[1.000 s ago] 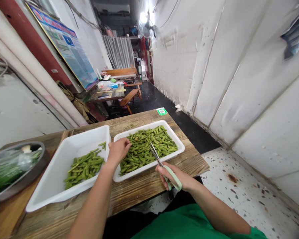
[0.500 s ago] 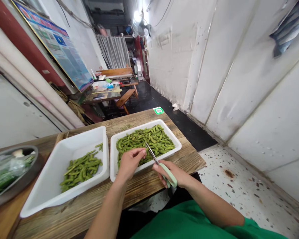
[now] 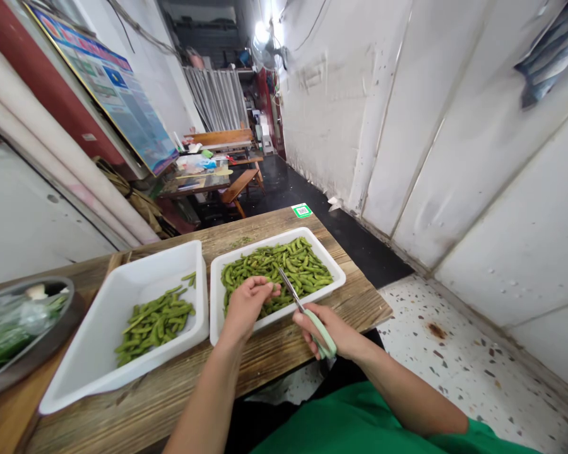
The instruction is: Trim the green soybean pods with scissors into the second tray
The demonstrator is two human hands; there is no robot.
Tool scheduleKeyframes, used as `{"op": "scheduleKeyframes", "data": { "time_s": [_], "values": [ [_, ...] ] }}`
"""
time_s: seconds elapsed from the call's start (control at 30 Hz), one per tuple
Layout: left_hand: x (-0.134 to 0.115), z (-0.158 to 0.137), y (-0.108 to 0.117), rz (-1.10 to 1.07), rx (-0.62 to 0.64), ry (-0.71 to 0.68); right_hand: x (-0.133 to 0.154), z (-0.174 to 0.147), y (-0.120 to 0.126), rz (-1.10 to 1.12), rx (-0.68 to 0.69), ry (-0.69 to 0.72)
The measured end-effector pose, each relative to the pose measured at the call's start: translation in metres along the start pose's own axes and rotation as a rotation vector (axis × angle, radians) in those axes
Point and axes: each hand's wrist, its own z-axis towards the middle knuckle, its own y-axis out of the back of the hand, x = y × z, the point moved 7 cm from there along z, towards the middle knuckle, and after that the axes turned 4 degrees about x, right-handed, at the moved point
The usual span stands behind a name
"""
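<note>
The right hand [image 3: 332, 329] gripped the scissors [image 3: 320, 330], their blades [image 3: 293, 294] slanting forward and leftward over the pods [image 3: 307, 272] in the right tray [image 3: 339, 281]. Just left of the blades, the left hand [image 3: 245, 307] had its fingers [image 3: 264, 291] pinched together over that tray, apparently on a pod [image 3: 275, 287].

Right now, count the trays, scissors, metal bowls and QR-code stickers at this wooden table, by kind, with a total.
White trays: 2
Scissors: 1 pair
Metal bowl: 1
QR-code sticker: 1
Total: 5
</note>
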Motion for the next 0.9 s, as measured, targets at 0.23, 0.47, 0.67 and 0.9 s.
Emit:
{"op": "scheduleKeyframes", "data": {
  "time_s": [0.23, 0.47, 0.67, 0.9],
  "values": [
    [-0.004, -0.004, 0.008, -0.204, -0.138, -0.032, 0.003, -0.001, -0.009, -0.049, 0.094, -0.003],
    [0.002, -0.009, -0.005, -0.281, -0.107, 0.023, 0.008, -0.001, -0.010, -0.012, 0.068, -0.002],
    [0.001, -0.010, -0.005, -0.206, -0.085, 0.004, 0.009, -0.002, -0.007, -0.007, 0.043, 0.024],
    [0.003, -0.008, -0.002, -0.127, -0.123, -0.020, 0.002, -0.001, -0.005, 0.002, 0.002, -0.037]
  ]
}}
